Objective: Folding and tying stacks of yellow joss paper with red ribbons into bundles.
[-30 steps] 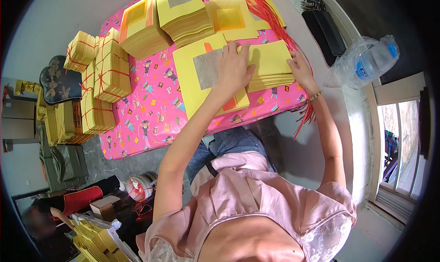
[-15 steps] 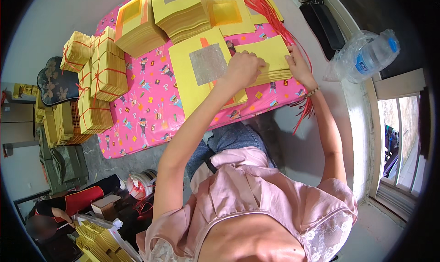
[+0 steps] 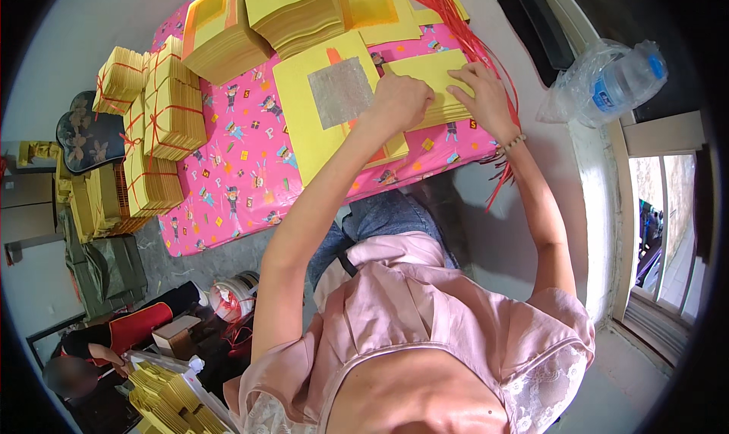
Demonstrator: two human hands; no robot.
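My left hand (image 3: 401, 102) rests with curled fingers at the left part of a folded yellow paper stack (image 3: 437, 73); whatever its fingers hold, if anything, is hidden. Over the right end of that stack, my right hand (image 3: 490, 100) has its fingers spread, with the fingertips at the top sheet. A beaded bracelet circles the right wrist. Partly under my left hand and forearm lies a pile of larger yellow sheets (image 3: 292, 92), topped by a silver square (image 3: 339, 92) and an orange strip.
Tall yellow paper stacks (image 3: 228, 50) stand behind. Bundles tied with red string (image 3: 173, 123) sit at the left edge of the pink patterned tablecloth (image 3: 228, 195). Red strings (image 3: 448, 5) hang at the right, near a bagged plastic bottle (image 3: 615, 88). Another person (image 3: 137, 331) is at lower left.
My right hand has moved from the stack's right edge inward over its top, fingers spreading. My left hand's fingers have curled in more tightly. The view has shifted slightly.
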